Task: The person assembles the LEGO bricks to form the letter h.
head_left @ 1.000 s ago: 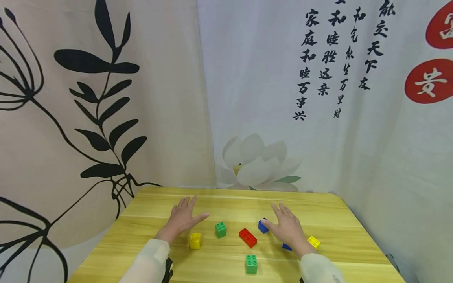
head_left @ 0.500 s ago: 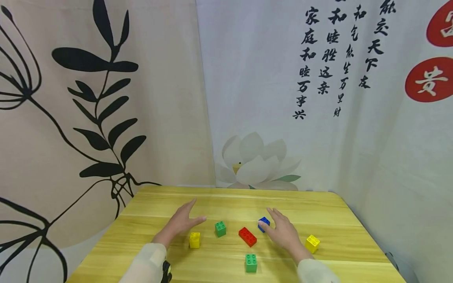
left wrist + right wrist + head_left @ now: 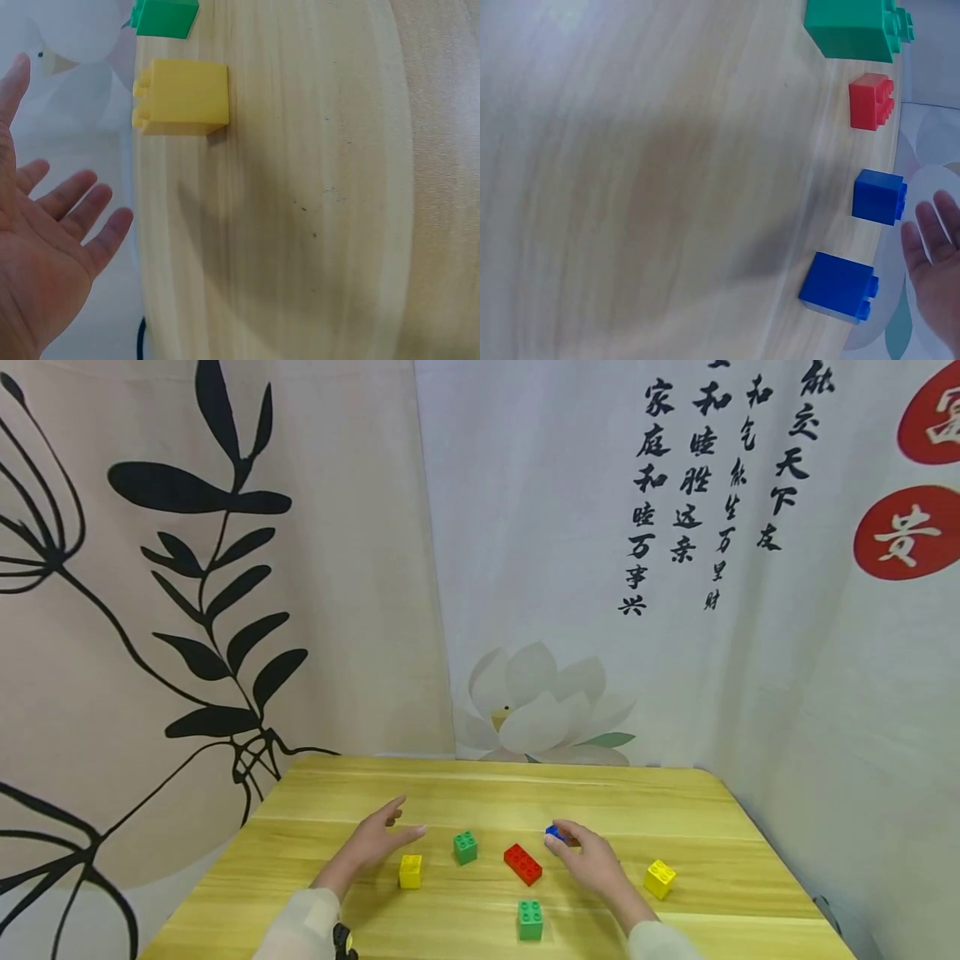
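Observation:
In the head view my right hand (image 3: 592, 860) is over the right half of the table, with thumb and fingertips overlapping a blue building block (image 3: 553, 832). The right wrist view shows that blue block (image 3: 877, 196) standing apart from the hand (image 3: 939, 277), whose fingers are extended. A nearer blue block (image 3: 838, 286) appears there too; the hand hides it in the head view. My left hand (image 3: 371, 847) hovers with spread fingers near a yellow block (image 3: 410, 872), holding nothing. Palm and loose fingers of this hand (image 3: 52, 247) show in the left wrist view, beside the yellow block (image 3: 187, 97).
Between the hands lie a green block (image 3: 465, 847), a longer red block (image 3: 522, 864) and a nearer green block (image 3: 530, 920). Another yellow block (image 3: 660, 878) sits right of the right forearm. A printed curtain (image 3: 375, 568) hangs behind the wooden table (image 3: 480, 785).
My right hand has shifted left and its fingers have lowered and bent toward the far blue block. My left hand has drawn slightly left and nearer, its fingers less raised. The blocks stay put.

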The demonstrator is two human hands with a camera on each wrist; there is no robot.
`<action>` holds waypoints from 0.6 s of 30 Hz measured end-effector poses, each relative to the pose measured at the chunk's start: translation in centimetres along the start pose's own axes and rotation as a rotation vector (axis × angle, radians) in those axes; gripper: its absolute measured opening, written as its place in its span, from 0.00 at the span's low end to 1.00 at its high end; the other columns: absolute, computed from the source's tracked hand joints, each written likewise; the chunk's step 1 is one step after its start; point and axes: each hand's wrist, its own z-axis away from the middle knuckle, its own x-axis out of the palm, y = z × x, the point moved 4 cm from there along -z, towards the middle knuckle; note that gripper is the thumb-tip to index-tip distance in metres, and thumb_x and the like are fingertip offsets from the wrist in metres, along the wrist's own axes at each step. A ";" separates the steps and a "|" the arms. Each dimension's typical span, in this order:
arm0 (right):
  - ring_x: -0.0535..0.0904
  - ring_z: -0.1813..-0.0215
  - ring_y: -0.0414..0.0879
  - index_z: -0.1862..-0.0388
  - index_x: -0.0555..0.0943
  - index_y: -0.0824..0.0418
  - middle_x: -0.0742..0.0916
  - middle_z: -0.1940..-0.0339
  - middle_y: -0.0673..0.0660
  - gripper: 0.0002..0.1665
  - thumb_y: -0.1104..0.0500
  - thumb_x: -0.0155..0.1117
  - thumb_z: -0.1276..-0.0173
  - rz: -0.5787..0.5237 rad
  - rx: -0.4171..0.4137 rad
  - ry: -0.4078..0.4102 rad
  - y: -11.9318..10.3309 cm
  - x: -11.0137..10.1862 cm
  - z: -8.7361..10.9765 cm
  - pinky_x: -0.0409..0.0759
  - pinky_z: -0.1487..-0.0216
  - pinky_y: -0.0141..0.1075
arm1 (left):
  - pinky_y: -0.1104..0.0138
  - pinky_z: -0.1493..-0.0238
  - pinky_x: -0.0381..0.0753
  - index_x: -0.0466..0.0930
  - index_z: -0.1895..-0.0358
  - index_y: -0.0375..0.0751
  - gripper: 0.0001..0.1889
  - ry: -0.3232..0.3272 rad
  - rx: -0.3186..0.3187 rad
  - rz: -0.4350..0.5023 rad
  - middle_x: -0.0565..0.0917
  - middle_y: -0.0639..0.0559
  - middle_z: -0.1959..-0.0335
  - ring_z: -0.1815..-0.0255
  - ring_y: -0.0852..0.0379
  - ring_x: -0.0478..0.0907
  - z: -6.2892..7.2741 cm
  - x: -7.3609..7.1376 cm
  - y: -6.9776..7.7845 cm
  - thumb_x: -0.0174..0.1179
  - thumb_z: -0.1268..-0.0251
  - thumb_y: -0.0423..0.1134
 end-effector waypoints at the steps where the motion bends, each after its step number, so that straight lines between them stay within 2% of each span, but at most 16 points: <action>1: 0.78 0.42 0.57 0.34 0.75 0.61 0.84 0.44 0.59 0.33 0.40 0.58 0.27 -0.013 0.002 -0.006 0.0 0.1 0.1 0.75 0.42 0.55 | 0.38 0.39 0.67 0.57 0.24 0.38 0.46 -0.004 -0.001 0.006 0.68 0.31 0.31 0.32 0.31 0.64 0.1 0.0 -0.1 0.66 0.37 0.58; 9: 0.79 0.42 0.57 0.35 0.76 0.65 0.84 0.44 0.59 0.38 0.35 0.54 0.27 -0.100 0.023 -0.078 1.1 0.9 0.7 0.76 0.42 0.52 | 0.43 0.44 0.74 0.63 0.27 0.36 0.42 -0.040 -0.008 0.062 0.74 0.35 0.37 0.39 0.37 0.72 0.4 -0.1 -1.4 0.68 0.38 0.54; 14: 0.78 0.41 0.57 0.35 0.75 0.66 0.84 0.43 0.61 0.38 0.36 0.55 0.27 -0.154 0.013 -0.130 1.7 1.5 1.3 0.76 0.42 0.53 | 0.46 0.45 0.76 0.65 0.28 0.36 0.40 -0.047 -0.035 0.103 0.76 0.36 0.39 0.42 0.41 0.74 0.8 0.0 -1.9 0.69 0.39 0.52; 18: 0.78 0.42 0.57 0.35 0.75 0.66 0.84 0.45 0.59 0.38 0.37 0.57 0.28 -0.169 0.025 -0.159 2.0 1.7 1.8 0.76 0.42 0.54 | 0.46 0.46 0.76 0.65 0.28 0.35 0.40 -0.070 -0.047 0.129 0.75 0.36 0.39 0.42 0.40 0.73 1.2 0.0 -2.4 0.69 0.39 0.52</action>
